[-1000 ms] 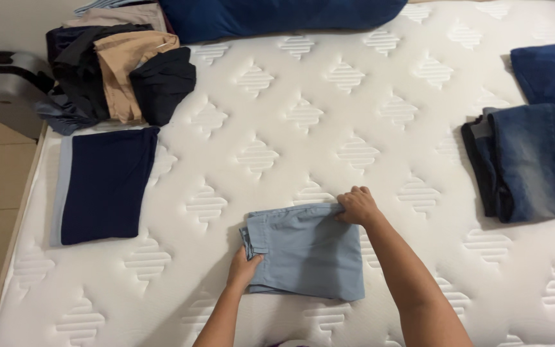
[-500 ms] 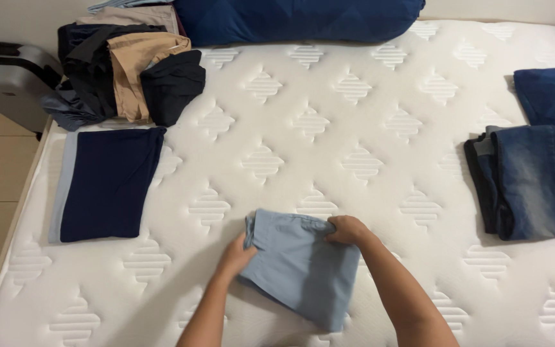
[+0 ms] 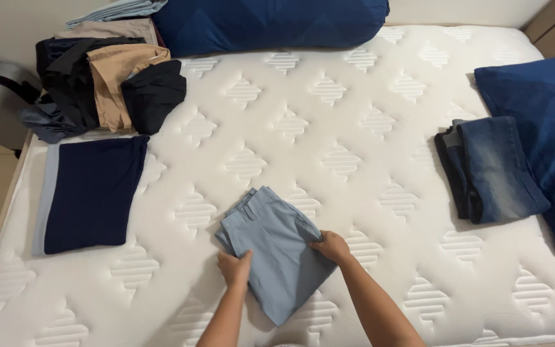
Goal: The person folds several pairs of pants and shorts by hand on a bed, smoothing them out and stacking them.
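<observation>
Low in the frame's centre, the left hand (image 3: 234, 267) and right hand (image 3: 331, 246) pinch opposite edges of the folded light-blue cotton trousers (image 3: 276, 250), whose tilted loose layers could slide apart.

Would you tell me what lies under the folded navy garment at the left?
Under the navy garment a light grey-blue piece shows only along its left edge on the mattress; the rest is covered.

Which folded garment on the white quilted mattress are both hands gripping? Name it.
The light blue folded trousers, near the mattress's front edge. The navy folded garment at left and the folded denim jeans at right lie untouched.
</observation>
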